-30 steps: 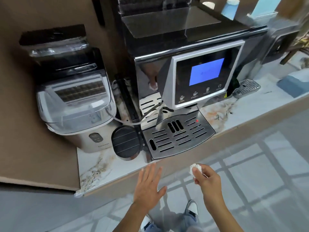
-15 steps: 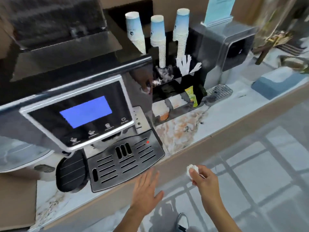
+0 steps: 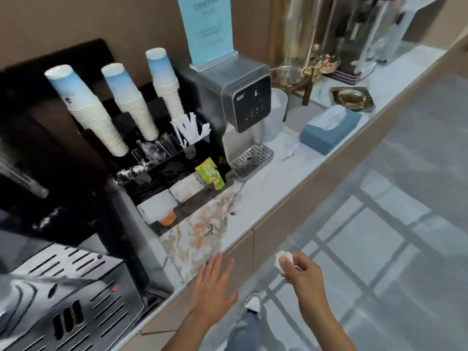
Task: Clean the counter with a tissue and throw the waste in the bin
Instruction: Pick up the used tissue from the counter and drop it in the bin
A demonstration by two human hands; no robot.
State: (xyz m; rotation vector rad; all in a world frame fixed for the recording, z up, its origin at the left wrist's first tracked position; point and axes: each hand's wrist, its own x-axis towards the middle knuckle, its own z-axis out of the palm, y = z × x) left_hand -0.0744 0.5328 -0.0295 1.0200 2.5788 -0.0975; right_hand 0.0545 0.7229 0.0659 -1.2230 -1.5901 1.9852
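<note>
My right hand (image 3: 300,271) pinches a small crumpled white tissue (image 3: 283,257) in its fingertips, held in the air in front of the counter, over the floor. My left hand (image 3: 215,287) is flat with fingers spread, hovering at the front edge of the marble counter (image 3: 266,196). The counter's pale surface has brown veining and a small dark speck (image 3: 233,212) near the middle. No bin is in view.
A coffee machine drip tray (image 3: 68,297) fills the lower left. Behind the counter stand a black organizer (image 3: 177,188) with paper cup stacks (image 3: 131,102), a water dispenser (image 3: 243,102), a blue tissue box (image 3: 331,127) and a gold ashtray (image 3: 353,98). Glossy floor lies to the right.
The view has swung to the right along the counter, away from the ice maker and coffee machine. Both hands keep the same pose, the right one still holding the tissue.
</note>
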